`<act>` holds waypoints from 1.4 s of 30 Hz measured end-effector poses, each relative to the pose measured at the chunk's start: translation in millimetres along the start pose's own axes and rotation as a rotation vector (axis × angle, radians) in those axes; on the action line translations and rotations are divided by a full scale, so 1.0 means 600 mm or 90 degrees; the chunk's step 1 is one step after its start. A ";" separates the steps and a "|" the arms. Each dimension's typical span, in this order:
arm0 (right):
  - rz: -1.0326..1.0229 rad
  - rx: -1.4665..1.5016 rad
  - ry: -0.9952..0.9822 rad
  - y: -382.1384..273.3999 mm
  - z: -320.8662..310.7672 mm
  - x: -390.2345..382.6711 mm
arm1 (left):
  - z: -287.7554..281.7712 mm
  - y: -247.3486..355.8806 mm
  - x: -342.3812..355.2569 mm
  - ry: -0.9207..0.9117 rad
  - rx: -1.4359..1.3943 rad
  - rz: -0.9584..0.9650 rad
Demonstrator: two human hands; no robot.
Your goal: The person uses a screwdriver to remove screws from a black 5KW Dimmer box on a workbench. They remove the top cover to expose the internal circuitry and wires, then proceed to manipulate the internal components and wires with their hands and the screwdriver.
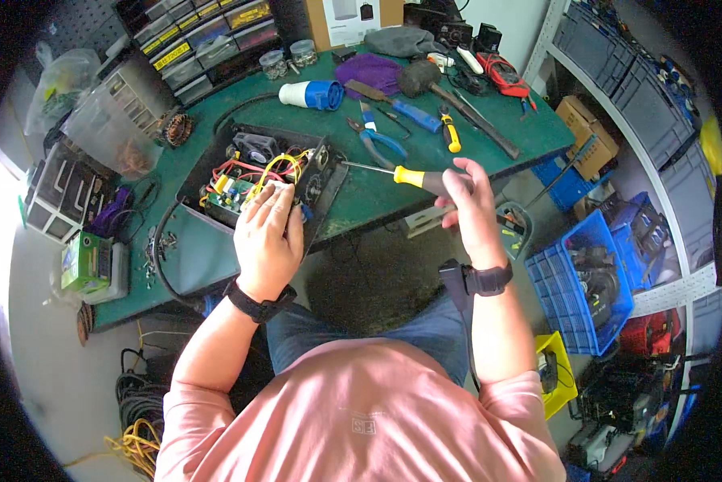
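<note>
An open black electrical box (198,157) stands on the bench, showing a green circuit board (231,195), a fan (254,147) and red and yellow wires (287,166). My left hand (268,229) is closed over its near right side, fingers together and bent over the edge; the fingertips partly hide what they grip. My right hand (475,210) holds a screwdriver (410,177) by the end of its yellow and black handle, fingers loosely curled. The screwdriver lies nearly level, its shaft pointing left, with the tip at the box's right end panel (322,178).
Blue-handled pliers (377,145), a yellow and black tool (450,132), a mallet (477,120) and a blue and white plug (312,95) lie behind the box. Loose screws (161,249) are scattered at left. Blue crates (574,277) and shelving stand at right.
</note>
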State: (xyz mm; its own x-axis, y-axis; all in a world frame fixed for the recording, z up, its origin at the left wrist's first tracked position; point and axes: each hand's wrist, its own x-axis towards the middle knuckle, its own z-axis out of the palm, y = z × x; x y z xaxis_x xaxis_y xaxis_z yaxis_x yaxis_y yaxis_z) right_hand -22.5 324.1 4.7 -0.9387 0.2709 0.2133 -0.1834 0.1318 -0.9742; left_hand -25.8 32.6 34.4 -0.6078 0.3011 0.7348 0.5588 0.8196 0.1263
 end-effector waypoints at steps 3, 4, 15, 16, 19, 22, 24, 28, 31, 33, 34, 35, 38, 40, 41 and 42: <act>0.170 0.049 -0.053 -0.012 -0.012 0.000 | -0.001 0.001 0.002 -0.001 0.002 0.000; 0.108 0.024 -0.061 0.001 -0.016 0.002 | -0.002 0.001 0.003 -0.002 0.002 0.001; -0.030 0.025 0.019 0.009 0.010 -0.007 | 0.003 -0.003 0.001 0.000 -0.002 0.000; -0.073 0.038 0.041 0.014 0.016 -0.007 | 0.003 -0.002 0.001 -0.004 0.000 -0.001; -0.064 0.096 0.070 0.006 0.024 -0.005 | 0.001 -0.001 0.000 -0.006 0.000 -0.006; 0.093 0.147 0.032 -0.017 0.015 -0.008 | 0.000 -0.003 -0.002 -0.011 0.008 -0.010; 0.021 0.129 0.013 0.000 0.012 -0.009 | -0.002 0.001 0.002 -0.005 0.007 0.000; -0.013 0.167 0.087 0.002 0.027 -0.007 | -0.024 0.031 0.016 0.072 -0.059 -0.024; 0.056 0.169 0.043 -0.006 0.014 -0.008 | -0.049 0.071 0.006 0.062 -0.128 0.029; -0.031 0.106 0.060 0.000 0.023 -0.012 | -0.046 0.098 -0.001 0.025 -0.205 0.067; -0.126 0.041 0.074 0.017 0.021 -0.004 | -0.039 0.109 -0.003 -0.002 -0.237 0.068; -0.220 -0.027 0.088 0.014 0.023 0.005 | -0.027 0.117 -0.006 -0.022 -0.256 0.056; -0.022 0.067 0.057 -0.005 0.017 -0.009 | -0.002 0.126 -0.015 -0.087 -0.321 -0.004; 0.124 0.096 -0.021 -0.010 0.010 -0.006 | 0.009 0.130 -0.022 -0.138 -0.359 -0.057; 0.077 0.069 0.004 -0.009 0.013 -0.006 | 0.015 0.131 -0.022 -0.179 -0.376 -0.076; 0.031 0.040 0.031 -0.008 0.014 -0.007 | 0.019 0.137 -0.018 -0.244 -0.421 -0.146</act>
State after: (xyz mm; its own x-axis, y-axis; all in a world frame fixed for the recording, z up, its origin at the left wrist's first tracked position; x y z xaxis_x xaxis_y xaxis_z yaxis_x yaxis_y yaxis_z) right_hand -20.1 314.3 7.6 -0.9321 0.3212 0.1672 -0.1571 0.0573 -0.9859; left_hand 20.2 102.1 29.5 -0.8325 0.4050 0.3781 0.5427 0.4588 0.7035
